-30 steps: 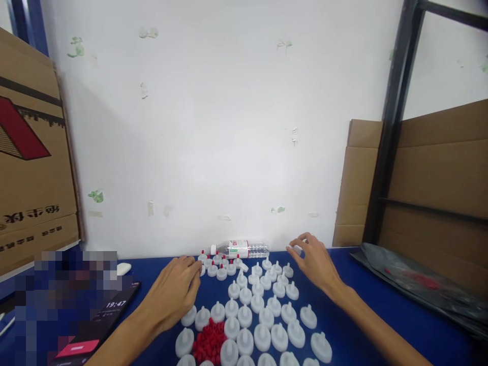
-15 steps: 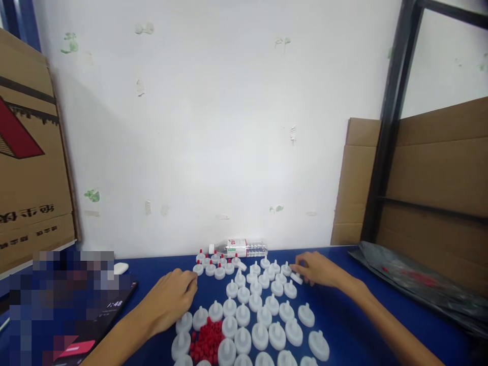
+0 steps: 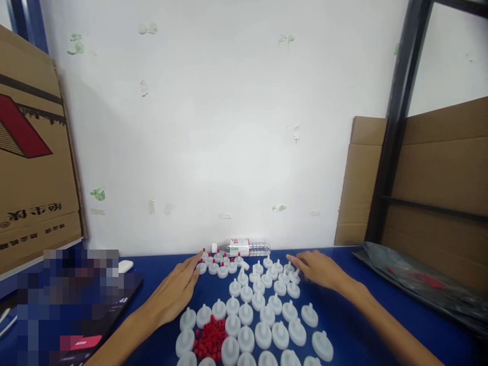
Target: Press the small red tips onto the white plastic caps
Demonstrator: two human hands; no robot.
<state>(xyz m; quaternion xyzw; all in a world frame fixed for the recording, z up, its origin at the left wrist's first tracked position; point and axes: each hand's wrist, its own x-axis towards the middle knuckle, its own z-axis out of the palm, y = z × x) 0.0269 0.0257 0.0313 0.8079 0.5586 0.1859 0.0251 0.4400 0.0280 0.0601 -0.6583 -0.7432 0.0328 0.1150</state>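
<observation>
My left hand (image 3: 177,290) lies with its fingers stretched forward beside a group of white nozzle caps with red tips (image 3: 223,269). Its fingertips reach the left edge of that group; whether they touch a cap is unclear. My right hand (image 3: 318,269) has its fingers extended at the far right end of the plain white nozzle caps (image 3: 280,288), close to or touching the outermost ones. Neither hand shows anything held. Many more white caps stand nozzle up across the middle, around a pile of small red tips (image 3: 211,339). One cap (image 3: 244,266) beside the red-tipped group is tilted on its side.
A clear plastic bottle (image 3: 259,247) lies against the wall behind the caps. On the left are a phone (image 3: 110,317), a white object (image 3: 125,266) and a large carton (image 3: 34,168). A dark plastic bag (image 3: 415,279) lies at the right edge of the blue table (image 3: 335,325).
My left hand's fingers have straightened and reached forward along the red-tipped caps. My right hand's fingers have extended, and the tilted cap beside them now sits upright.
</observation>
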